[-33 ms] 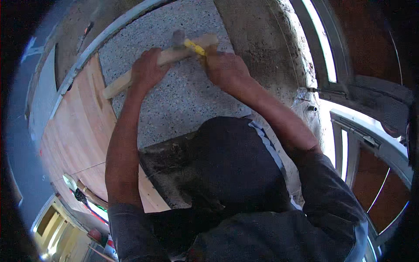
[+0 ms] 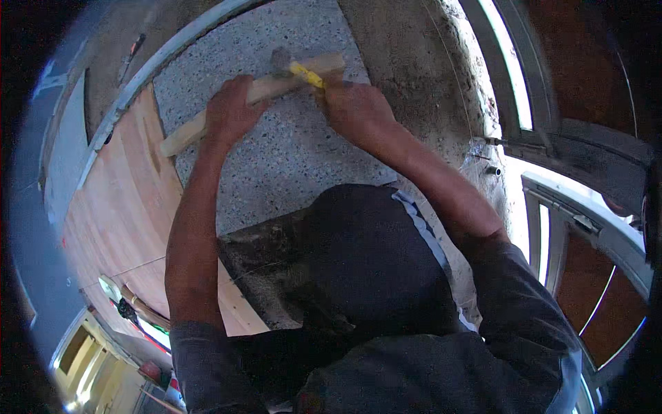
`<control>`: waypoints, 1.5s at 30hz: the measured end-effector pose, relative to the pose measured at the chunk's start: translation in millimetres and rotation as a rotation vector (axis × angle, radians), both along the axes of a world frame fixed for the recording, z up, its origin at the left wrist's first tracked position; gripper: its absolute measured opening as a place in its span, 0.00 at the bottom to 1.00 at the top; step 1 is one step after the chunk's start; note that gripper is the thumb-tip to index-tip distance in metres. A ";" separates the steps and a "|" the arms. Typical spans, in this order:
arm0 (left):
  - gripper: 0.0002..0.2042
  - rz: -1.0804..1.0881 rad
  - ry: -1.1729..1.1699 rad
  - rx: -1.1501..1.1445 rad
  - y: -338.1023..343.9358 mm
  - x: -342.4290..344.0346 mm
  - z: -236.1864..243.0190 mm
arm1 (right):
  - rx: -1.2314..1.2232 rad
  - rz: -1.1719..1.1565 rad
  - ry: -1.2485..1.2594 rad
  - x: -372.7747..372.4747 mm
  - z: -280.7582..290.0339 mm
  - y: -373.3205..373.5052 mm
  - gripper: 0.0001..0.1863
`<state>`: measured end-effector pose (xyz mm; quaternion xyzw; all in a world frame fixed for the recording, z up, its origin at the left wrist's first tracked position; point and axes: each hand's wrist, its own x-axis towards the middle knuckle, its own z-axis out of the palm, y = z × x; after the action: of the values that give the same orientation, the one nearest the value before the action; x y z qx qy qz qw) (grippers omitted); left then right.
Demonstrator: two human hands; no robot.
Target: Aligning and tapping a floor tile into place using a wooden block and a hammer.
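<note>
My left hand (image 2: 233,110) is closed around a pale wooden batten (image 2: 181,138), which lies slantwise across a grey speckled stone slab (image 2: 289,155). In my right hand (image 2: 358,114) is a hammer with a yellow handle (image 2: 307,74); the fingers wrap its lower end. The hammer's blurred grey head (image 2: 281,58) is over the far side of the batten, near its right half. Whether the head touches the wood I cannot tell. The batten's right end (image 2: 332,63) reaches just past the hammer handle, beyond my right knuckles.
Reddish wooden boards (image 2: 121,200) adjoin the slab on the left. A pale curved edging (image 2: 138,90) runs past its far left side. Rough bare ground (image 2: 407,62) lies to the right, with a short pipe end (image 2: 494,171) and glazed door frames (image 2: 579,221) beyond. A thin string crosses there.
</note>
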<state>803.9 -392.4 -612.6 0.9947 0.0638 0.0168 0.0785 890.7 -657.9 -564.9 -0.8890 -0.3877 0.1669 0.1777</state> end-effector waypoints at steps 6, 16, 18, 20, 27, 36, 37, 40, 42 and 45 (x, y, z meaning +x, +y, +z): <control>0.28 0.061 0.145 0.024 -2.2 0.6 -2.0 | 0.034 0.026 0.033 2.5 5.1 2.8 0.21; 0.27 0.001 0.199 0.041 4.4 1.3 -10.1 | 0.067 -0.061 0.066 -1.6 28.6 11.0 0.17; 0.27 -0.015 0.098 0.022 4.6 -0.1 -11.4 | 0.057 -0.031 0.035 -3.4 20.8 13.6 0.17; 0.27 -0.012 0.047 0.015 3.6 -0.1 -9.8 | -0.019 0.009 0.001 -3.7 10.7 18.5 0.17; 0.27 0.050 0.163 -0.010 -2.5 0.7 0.4 | 0.043 0.017 0.020 -3.2 2.3 17.4 0.15; 0.26 -0.033 -0.032 0.009 3.0 -1.2 -8.6 | 0.077 0.021 0.023 -6.8 6.3 19.2 0.18; 0.26 -0.027 -0.001 -0.001 2.3 -2.6 -8.4 | 0.078 0.004 0.019 -6.7 6.2 19.5 0.18; 0.25 -0.010 0.088 -0.014 2.7 0.4 -5.5 | 0.049 -0.029 0.062 -4.6 8.6 17.8 0.17; 0.25 -0.042 0.069 0.001 1.4 -0.1 -3.5 | 0.041 -0.027 0.072 -4.1 10.9 17.5 0.17; 0.26 -0.009 0.087 0.002 -1.7 -0.3 -1.7 | 0.068 -0.022 0.022 -2.0 12.0 20.7 0.18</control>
<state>803.7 -394.1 -614.3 0.9949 0.0627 -0.0268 0.0746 888.7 -637.1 -552.9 -0.8848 -0.3813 0.1614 0.2137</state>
